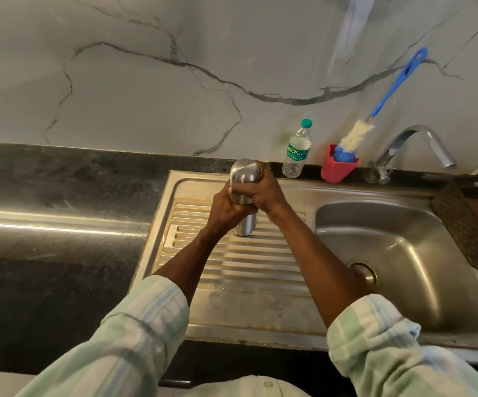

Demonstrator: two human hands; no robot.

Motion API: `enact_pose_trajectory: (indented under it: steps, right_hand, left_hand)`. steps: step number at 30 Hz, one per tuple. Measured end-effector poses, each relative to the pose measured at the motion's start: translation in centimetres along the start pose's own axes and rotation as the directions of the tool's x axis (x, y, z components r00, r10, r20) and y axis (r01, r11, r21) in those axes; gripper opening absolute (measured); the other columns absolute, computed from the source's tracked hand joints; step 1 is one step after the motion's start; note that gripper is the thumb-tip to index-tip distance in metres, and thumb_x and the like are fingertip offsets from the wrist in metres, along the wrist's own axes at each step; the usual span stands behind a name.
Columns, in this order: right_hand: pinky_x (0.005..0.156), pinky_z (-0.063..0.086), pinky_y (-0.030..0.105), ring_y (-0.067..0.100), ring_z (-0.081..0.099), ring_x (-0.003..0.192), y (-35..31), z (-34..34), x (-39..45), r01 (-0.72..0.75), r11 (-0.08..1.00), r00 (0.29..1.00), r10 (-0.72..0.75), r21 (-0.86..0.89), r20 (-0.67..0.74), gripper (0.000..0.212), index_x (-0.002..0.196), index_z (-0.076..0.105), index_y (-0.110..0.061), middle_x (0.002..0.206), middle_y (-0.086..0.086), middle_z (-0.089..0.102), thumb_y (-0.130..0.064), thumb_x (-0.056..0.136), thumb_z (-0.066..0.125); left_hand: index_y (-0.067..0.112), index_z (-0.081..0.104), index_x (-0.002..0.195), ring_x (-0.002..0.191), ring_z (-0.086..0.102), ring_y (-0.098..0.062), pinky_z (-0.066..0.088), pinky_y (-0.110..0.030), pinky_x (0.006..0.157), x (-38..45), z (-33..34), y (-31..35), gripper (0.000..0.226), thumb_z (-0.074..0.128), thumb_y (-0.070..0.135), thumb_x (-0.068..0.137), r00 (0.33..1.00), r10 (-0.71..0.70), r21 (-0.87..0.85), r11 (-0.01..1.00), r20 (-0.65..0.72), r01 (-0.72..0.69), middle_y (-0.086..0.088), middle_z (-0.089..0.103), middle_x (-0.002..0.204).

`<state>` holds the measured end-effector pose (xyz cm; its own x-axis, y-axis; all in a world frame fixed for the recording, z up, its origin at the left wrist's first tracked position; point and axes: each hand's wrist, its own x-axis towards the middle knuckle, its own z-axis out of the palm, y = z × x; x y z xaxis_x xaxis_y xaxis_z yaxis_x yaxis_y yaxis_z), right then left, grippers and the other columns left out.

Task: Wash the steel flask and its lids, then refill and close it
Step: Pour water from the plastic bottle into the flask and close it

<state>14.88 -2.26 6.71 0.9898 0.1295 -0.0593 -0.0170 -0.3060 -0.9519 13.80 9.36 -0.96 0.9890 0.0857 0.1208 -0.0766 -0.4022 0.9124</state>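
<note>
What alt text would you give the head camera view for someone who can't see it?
Both hands grip a steel flask standing upright on the sink's ribbed drainboard, the right hand above the left hand. Behind stand a plastic water bottle and a bottle brush.

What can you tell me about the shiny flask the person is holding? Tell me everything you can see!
The steel flask is a tall, round bottle of shiny, silver-grey metal with a smooth domed cap on top. It stands upright, its base on the ridged draining board of the sink, left of the basin. Both hands wrap around it: the left hand grips the body lower down, and the right hand grips higher up, near the cap. The hands hide its middle, so any seam or markings there cannot be seen.
</note>
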Motion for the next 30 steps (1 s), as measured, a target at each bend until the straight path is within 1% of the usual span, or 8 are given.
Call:
enact_pose_trajectory:
  steps: [1,3,6,9,12,18,24,30]
  right_hand:
    - [0.098,0.049,0.049,0.023,0.060,0.107,0.0,0.6,-0.3,-0.002,0.999,0.997,-0.001,-0.034,-0.079,0.057,0.116,0.057,-0.022,0.111,0.000,0.064,-0.023,0.067,0.087]
    - [0.102,0.045,0.049,0.027,0.058,0.112,-0.2,1.5,-0.6,0.006,0.994,0.981,-0.026,-0.106,-0.192,0.061,0.121,0.057,-0.017,0.116,0.005,0.065,-0.029,0.068,0.086]
    - [0.100,0.046,0.046,0.027,0.060,0.111,-0.7,1.6,-0.9,0.001,0.989,0.976,-0.033,-0.149,-0.214,0.061,0.122,0.056,-0.015,0.119,0.008,0.065,-0.032,0.071,0.084]
    - [0.095,0.050,0.040,0.026,0.060,0.109,-1.3,1.1,-1.1,0.018,0.991,0.986,-0.040,-0.133,-0.162,0.060,0.123,0.053,-0.014,0.119,0.008,0.063,-0.027,0.073,0.083]
    - [0.088,0.051,0.032,0.026,0.059,0.109,-1.8,0.9,-1.7,0.051,0.985,0.986,-0.076,-0.166,-0.151,0.063,0.125,0.051,-0.010,0.122,0.010,0.062,-0.024,0.073,0.084]
    - [0.082,0.050,0.029,0.024,0.061,0.103,-1.8,0.1,-4.6,0.056,0.957,0.974,-0.116,-0.286,-0.195,0.061,0.120,0.055,-0.011,0.116,0.008,0.065,-0.030,0.070,0.085]
    - [0.085,0.043,0.027,0.024,0.058,0.112,-1.2,-1.9,-7.9,-0.028,0.952,0.965,-0.055,-0.304,-0.258,0.069,0.130,0.051,-0.012,0.125,0.007,0.062,-0.032,0.072,0.083]
    - [0.090,0.046,0.030,0.018,0.056,0.109,-0.5,-3.2,-9.5,-0.060,0.976,0.965,0.003,-0.211,-0.262,0.067,0.129,0.051,-0.014,0.125,0.006,0.062,-0.026,0.072,0.084]
  left_hand:
    - [0.005,0.061,0.123,0.084,0.066,0.007,0.048,-0.006,0.069,-0.1,0.1,0.0,0.058,0.087,0.020,0.073,1.000,0.010,0.001,1.000,-0.010,-0.010,0.007,0.067,0.097]
    - [0.002,0.062,0.120,0.083,0.066,0.000,0.047,-0.004,0.068,-0.3,0.0,0.2,0.053,0.085,0.020,0.076,0.999,0.017,0.006,1.000,-0.030,-0.017,0.003,0.068,0.096]
    - [0.001,0.061,0.120,0.089,0.066,-0.013,0.047,-0.005,0.069,-0.4,-0.1,0.7,0.052,0.083,0.023,0.079,1.000,0.017,0.017,1.000,-0.018,-0.017,-0.003,0.069,0.101]
    - [0.010,0.054,0.129,0.098,0.068,-0.019,0.056,-0.024,0.081,-0.7,-0.4,1.1,0.071,0.082,0.041,0.073,1.000,-0.012,0.071,0.997,0.025,0.010,-0.006,0.069,0.113]
    - [0.010,0.049,0.133,0.103,0.067,-0.026,0.058,-0.042,0.087,-1.3,-0.6,1.3,0.079,0.088,0.033,0.069,0.998,-0.054,0.108,0.993,0.032,0.050,-0.010,0.068,0.118]
    - [0.011,0.056,0.129,0.096,0.067,-0.020,0.058,-0.033,0.082,-4.1,-0.1,2.0,0.075,0.092,0.031,0.066,0.998,-0.045,0.066,0.997,0.033,0.043,-0.007,0.071,0.114]
    - [0.015,0.061,0.124,0.096,0.070,-0.020,0.059,-0.043,0.083,-6.5,2.4,2.7,0.075,0.093,0.037,0.061,0.994,-0.046,0.053,0.998,0.095,0.042,-0.003,0.073,0.109]
    - [0.018,0.057,0.129,0.102,0.068,-0.023,0.058,-0.043,0.085,-7.7,3.6,2.9,0.079,0.092,0.040,0.062,0.993,-0.035,0.093,0.995,0.110,0.025,-0.004,0.072,0.115]
